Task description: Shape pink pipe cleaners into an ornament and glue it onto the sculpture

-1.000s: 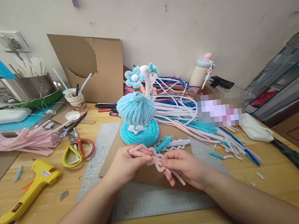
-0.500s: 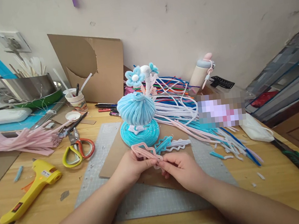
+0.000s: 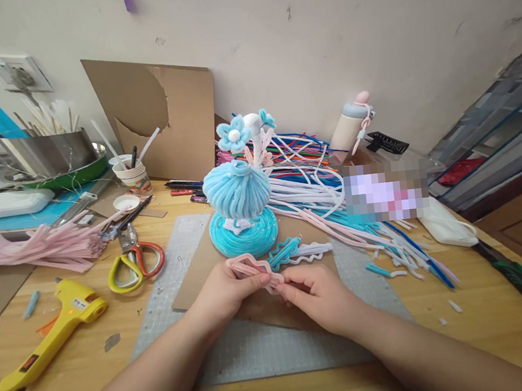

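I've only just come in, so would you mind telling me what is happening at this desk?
A person's left hand and right hand both hold a wavy pink pipe-cleaner piece above a cardboard sheet. Just beyond stands a blue fuzzy model with flowers on top. Wavy blue and white pieces lie beside it, while the yellow glue gun and scissors rest untouched.

The left forearm (image 3: 152, 365) is angled in from eight o'clock, the right forearm (image 3: 411, 338) from four o'clock. The left hand (image 3: 222, 290) and right hand (image 3: 320, 295) are held close together, thumbs pointed inward, fingers curled and partly hidden.
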Demonstrator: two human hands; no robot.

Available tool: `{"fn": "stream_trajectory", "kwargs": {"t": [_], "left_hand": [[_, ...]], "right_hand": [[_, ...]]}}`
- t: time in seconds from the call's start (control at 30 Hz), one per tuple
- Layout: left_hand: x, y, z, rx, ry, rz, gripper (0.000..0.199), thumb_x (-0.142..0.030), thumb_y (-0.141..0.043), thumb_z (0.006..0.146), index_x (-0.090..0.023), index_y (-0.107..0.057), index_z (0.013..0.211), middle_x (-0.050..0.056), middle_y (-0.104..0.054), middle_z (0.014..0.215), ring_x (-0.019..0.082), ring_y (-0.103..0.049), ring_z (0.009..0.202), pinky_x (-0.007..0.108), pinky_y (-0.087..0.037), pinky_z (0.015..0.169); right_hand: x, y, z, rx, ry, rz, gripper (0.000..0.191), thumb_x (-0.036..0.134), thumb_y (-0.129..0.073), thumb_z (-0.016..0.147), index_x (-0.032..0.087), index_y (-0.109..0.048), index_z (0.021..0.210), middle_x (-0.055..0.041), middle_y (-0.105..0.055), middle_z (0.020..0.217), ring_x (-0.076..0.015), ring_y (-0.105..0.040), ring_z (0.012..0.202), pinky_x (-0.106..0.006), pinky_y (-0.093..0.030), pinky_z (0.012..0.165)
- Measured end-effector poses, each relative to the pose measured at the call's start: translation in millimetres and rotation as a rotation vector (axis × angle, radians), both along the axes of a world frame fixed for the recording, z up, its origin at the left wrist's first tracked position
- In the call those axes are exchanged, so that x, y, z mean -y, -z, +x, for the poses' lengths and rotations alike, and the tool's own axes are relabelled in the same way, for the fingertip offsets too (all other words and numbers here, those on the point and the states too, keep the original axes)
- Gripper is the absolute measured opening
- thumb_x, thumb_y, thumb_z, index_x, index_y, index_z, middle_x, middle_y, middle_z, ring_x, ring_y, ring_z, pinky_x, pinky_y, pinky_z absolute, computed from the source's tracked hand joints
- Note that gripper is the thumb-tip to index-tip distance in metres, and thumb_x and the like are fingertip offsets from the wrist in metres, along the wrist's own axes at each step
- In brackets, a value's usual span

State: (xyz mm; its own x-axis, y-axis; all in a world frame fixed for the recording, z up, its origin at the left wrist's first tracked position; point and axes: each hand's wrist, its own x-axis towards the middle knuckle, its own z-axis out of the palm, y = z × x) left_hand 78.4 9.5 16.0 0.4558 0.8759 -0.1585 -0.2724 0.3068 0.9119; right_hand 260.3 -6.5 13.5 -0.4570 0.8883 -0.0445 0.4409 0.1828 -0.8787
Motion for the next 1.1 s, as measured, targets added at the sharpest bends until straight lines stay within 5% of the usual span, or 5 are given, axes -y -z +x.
{"fn": "stream_trajectory", "kwargs": {"t": [0.13,0.5,0.7,0.87,1.1], "left_hand": [[1,-2.7,-1,-0.127,0.034,0.073,0.012,-0.023,-0.071,0.069,-0.016,-0.061,0.067,0.002,-0.069,0.078,0.016,-0.062,0.074,0.028,-0.044,0.071],[-8,-3.0,-9,-0.383,-0.258,0.14,0.028,-0.041,-0.065,0.072,-0.016,-0.066,0.083,0.004,-0.069,0.084,0.017,-0.059,0.079,0.025,-0.041,0.072],[-10,-5.7,-18,-0.682,-0.127,0.204,0.037,-0.05,-0.06,0.073,-0.015,-0.069,0.082,0.002,-0.064,0.069,0.015,-0.053,0.062,0.023,-0.034,0.055],[-10,-4.1,-19,-0.451,-0.022,0.085,0.03,-0.043,-0.064,0.073,-0.014,-0.062,0.081,0.0,-0.061,0.067,0.012,-0.053,0.058,0.023,-0.04,0.056],[-11,-5.5,-15,-0.238,-0.125,-0.148,0.026,-0.031,-0.074,0.066,-0.013,-0.062,0.08,0.0,-0.065,0.067,0.009,-0.058,0.056,0.022,-0.047,0.059]], "right_hand": [[-3,-1.0,1,-0.148,-0.064,-0.22,0.019,0.033,-0.051,0.085,0.018,-0.06,0.077,-0.0008,-0.061,0.07,-0.0147,-0.056,0.067,-0.025,-0.043,0.061],[-10,-1.8,10,0.228,0.114,0.344,0.019,0.024,-0.047,0.088,0.024,-0.066,0.082,0.0,-0.065,0.071,-0.0161,-0.055,0.064,-0.027,-0.034,0.057],[-12,-5.4,14,0.334,0.105,0.628,0.02,0.024,-0.048,0.09,0.023,-0.068,0.088,-0.0018,-0.069,0.074,-0.0168,-0.058,0.07,-0.03,-0.035,0.067],[-17,-6.1,20,0.327,0.1,0.763,0.017,0.021,-0.05,0.088,0.022,-0.067,0.093,-0.0027,-0.071,0.084,-0.0162,-0.062,0.078,-0.031,-0.035,0.074],[-17,-5.7,20,0.326,0.11,0.807,0.018,0.021,-0.05,0.089,0.022,-0.067,0.093,-0.0025,-0.072,0.084,-0.0156,-0.063,0.079,-0.031,-0.035,0.073]]}}
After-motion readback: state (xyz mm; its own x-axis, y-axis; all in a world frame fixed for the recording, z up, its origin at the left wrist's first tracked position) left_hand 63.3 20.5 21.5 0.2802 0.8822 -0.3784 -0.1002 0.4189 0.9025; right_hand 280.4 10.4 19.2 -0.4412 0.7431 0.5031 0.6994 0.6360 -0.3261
